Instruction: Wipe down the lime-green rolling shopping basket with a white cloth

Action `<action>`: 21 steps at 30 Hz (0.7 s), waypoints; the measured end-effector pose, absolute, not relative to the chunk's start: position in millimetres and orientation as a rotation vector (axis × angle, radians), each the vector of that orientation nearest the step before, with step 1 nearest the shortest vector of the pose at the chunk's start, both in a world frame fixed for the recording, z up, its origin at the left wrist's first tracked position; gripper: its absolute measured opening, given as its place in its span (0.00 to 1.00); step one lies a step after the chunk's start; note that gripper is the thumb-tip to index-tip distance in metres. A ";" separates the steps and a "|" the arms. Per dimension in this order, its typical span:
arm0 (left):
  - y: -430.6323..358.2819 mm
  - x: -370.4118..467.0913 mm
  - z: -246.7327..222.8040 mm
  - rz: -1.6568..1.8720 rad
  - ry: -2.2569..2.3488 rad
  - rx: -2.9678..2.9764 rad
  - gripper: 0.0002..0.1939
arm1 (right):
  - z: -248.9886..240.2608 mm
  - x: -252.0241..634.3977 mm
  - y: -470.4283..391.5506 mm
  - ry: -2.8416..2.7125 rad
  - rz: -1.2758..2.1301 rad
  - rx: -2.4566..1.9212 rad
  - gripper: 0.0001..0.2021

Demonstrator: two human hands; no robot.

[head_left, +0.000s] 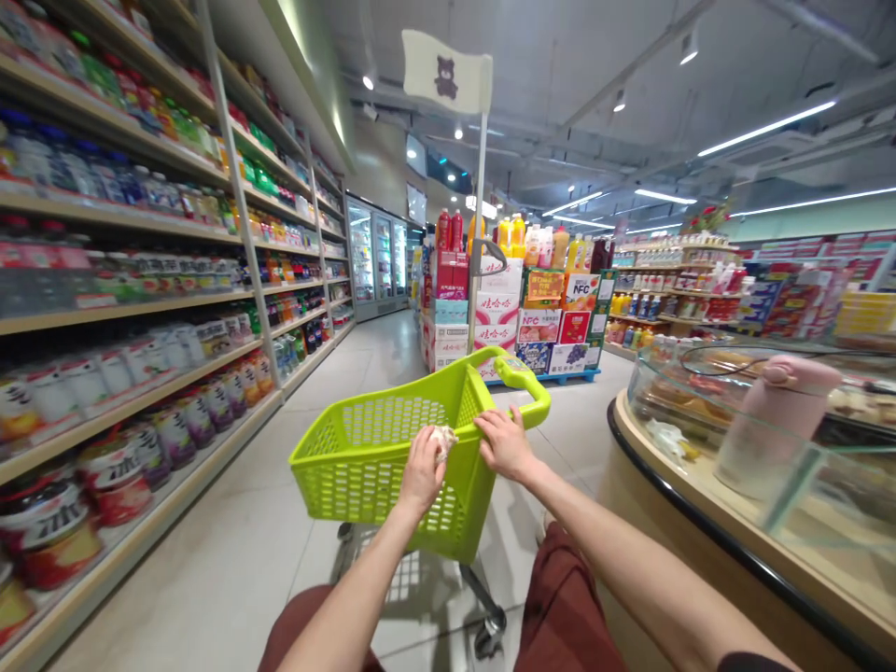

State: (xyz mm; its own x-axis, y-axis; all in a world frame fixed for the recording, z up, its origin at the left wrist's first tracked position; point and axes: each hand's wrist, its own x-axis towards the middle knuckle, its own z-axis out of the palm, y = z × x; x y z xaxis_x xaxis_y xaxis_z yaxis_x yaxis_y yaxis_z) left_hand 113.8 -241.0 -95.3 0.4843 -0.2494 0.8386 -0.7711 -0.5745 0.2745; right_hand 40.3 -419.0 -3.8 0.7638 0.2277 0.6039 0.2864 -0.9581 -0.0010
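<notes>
A lime-green shopping cart (pixel 392 448) with a perforated basket stands before me, turned sideways. My left hand (pixel 424 462) is at the basket's near rim, its fingers closed on a crumpled white wad (pixel 442 441) that looks like tissue or cloth. My right hand (pixel 505 443) grips the rim's corner close to the handle (pixel 536 401), fingers bent over the edge. A pole rises from the cart and carries a white flag (pixel 448 77) with a bear on it. What I can see of the basket's inside shows nothing lying in it.
Shelves (pixel 140 317) of drinks line the left. Stacked juice cartons and bottles (pixel 539 317) stand on a blue pallet ahead, with glass-door fridges (pixel 382 252) behind. At right a curved counter (pixel 651 467) bears a pink bottle (pixel 777 425) beside a glass panel.
</notes>
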 end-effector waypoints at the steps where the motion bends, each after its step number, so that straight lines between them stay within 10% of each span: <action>1: -237.5 117.5 -95.8 1.019 -0.831 2.075 0.23 | -4.2 41.1 -419.9 -0.422 -0.960 -2.858 0.18; 21: -186.7 140.7 -87.5 0.815 -0.610 2.362 0.18 | -1.1 57.9 -443.0 -0.567 -0.922 -2.863 0.15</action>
